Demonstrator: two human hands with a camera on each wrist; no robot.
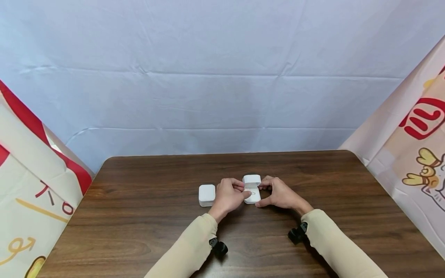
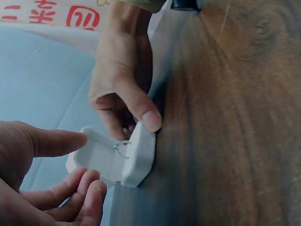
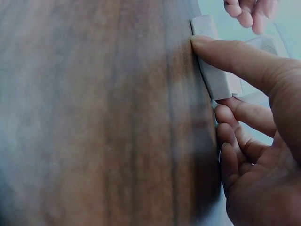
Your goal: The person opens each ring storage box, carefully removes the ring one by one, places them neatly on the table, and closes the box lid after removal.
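A white ring box (image 1: 252, 200) stands on the table with its hinged lid (image 1: 252, 179) raised. A silver-coloured ring (image 2: 122, 149) with small stones sits upright in its base. My right hand (image 1: 281, 194) grips the base from the right, thumb on the near side and a finger behind, as the right wrist view shows. On the other side my left hand (image 1: 229, 195) is at the lid and ring, thumb and fingers spread apart and slightly bent. Whether its fingertips touch the box is unclear. A second white box (image 1: 207, 194), shut, lies left of this hand.
The brown wooden table (image 1: 139, 224) has rounded far corners. Behind it hangs a pale cloth (image 1: 208, 96). Printed cloths hang at the left (image 1: 31, 185) and right (image 1: 417, 154). Each wrist carries a small black camera.
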